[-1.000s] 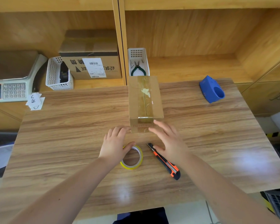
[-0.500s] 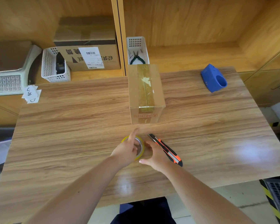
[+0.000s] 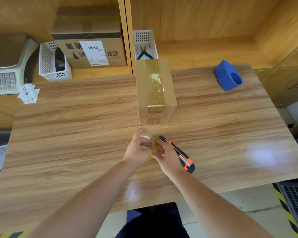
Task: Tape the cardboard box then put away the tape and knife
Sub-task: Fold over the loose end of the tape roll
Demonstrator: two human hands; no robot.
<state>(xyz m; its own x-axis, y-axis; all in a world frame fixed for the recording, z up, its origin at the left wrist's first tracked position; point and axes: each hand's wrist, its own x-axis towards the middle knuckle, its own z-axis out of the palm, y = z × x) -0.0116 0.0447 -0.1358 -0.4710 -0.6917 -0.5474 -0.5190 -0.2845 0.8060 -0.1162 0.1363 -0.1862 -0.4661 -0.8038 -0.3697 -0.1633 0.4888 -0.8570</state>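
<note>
A small cardboard box (image 3: 155, 90) stands in the middle of the wooden table (image 3: 76, 134), with clear tape running along its top seam and down its near face. Just in front of it, my left hand (image 3: 138, 150) grips a yellow tape roll (image 3: 152, 145), tilted up off the table. My right hand (image 3: 167, 157) touches the roll's right side with its fingers. An orange and black utility knife (image 3: 181, 155) lies flat on the table right beside my right hand, blade end pointing toward the box.
A blue tape dispenser (image 3: 229, 76) sits at the far right of the table. On the shelf behind stand a white basket with pliers (image 3: 144, 47), a second white basket (image 3: 53, 62), a larger labelled carton (image 3: 89, 47) and a scale (image 3: 5, 73). Paper slips (image 3: 28, 94) lie far left.
Both hands came back from the box's near face to the tape roll. The left hand has taken the roll and tipped it up off the table; the right hand joined it.
</note>
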